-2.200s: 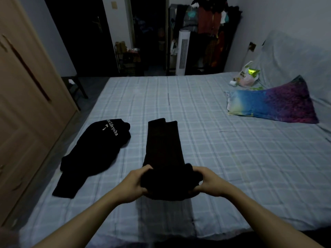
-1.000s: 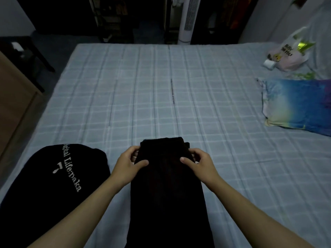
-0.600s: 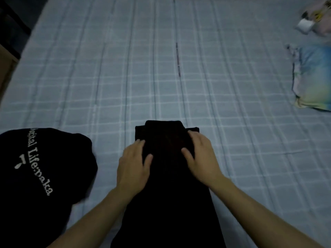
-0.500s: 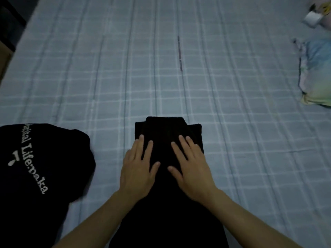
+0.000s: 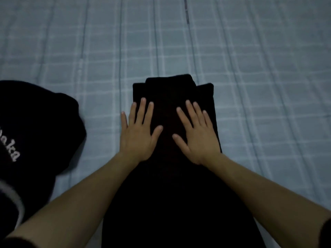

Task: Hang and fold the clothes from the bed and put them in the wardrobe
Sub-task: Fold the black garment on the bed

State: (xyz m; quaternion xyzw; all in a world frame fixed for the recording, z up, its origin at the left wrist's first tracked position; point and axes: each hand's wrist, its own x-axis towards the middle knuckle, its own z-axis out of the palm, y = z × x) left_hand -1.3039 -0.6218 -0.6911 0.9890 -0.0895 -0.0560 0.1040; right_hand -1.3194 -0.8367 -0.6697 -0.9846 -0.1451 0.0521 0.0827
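- Both hands are lying flat on a folded black garment on the bed, fingers straight and slightly spread, palms down; neither is gripping anything.
- The left hand is pressing along the garment's left edge, its little finger hanging just over onto the sheet; the right hand is resting wholly on the cloth, near its right edge.
- The garment is running from the near edge of the view away from the person, its far end showing a narrower layer stacked on a wider one, so the fold is not quite square.
- The light is dim and the cloth very dark, so I cannot tell what kind of garment it is; possibly trousers.
- It is looking soft, limp and light: it should flatten under the palms but sag and unfold if lifted by one corner. Taking hold at both side edges, or sliding the hands under the folded stack, looks safest for carrying it.
- A second black garment with white lettering is lying crumpled to the left, apart from the first and seemingly not yet folded.
- Count in view: two garments, two hands, one bed; no hanger or wardrobe is showing.
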